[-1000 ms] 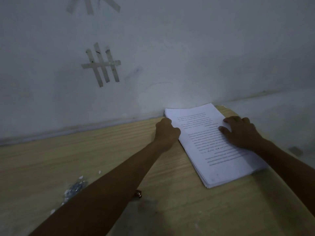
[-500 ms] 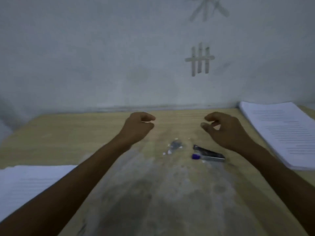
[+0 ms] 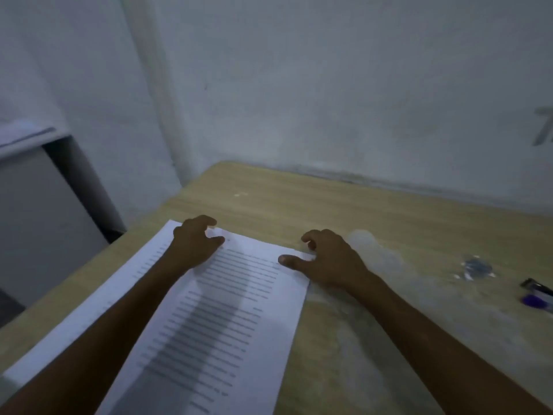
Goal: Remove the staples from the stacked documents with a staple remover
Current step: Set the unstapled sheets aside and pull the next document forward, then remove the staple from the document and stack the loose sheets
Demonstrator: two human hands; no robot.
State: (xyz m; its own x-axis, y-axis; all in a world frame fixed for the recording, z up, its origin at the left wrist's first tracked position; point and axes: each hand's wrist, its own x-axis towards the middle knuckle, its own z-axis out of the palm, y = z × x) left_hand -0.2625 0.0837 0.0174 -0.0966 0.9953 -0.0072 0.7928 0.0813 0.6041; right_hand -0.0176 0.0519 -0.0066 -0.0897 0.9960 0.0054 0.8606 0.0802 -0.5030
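A stack of printed documents [image 3: 215, 319] lies on the left part of the wooden table [image 3: 374, 211]. My left hand [image 3: 194, 242] is at the stack's far edge, fingers curled over that edge and thumb on the top sheet. At the far right corner my right hand [image 3: 327, 260] has its thumb on the top sheet and its fingers curled just past the edge. The staple remover [image 3: 537, 295], dark with a purple part, lies alone on the table at the right border of the view. The view is blurred, and no staple can be made out on the stack.
A small heap of pulled staples and paper bits [image 3: 477, 269] lies left of the remover. The wall [image 3: 329, 100] runs along the table's far side. The table's left edge drops off beside a grey cabinet [image 3: 39, 223].
The view swung left from the stack on the right, past the remover, to this left stack. Both hands left the right stack, crossed empty over the table and now reach this one's far edge.
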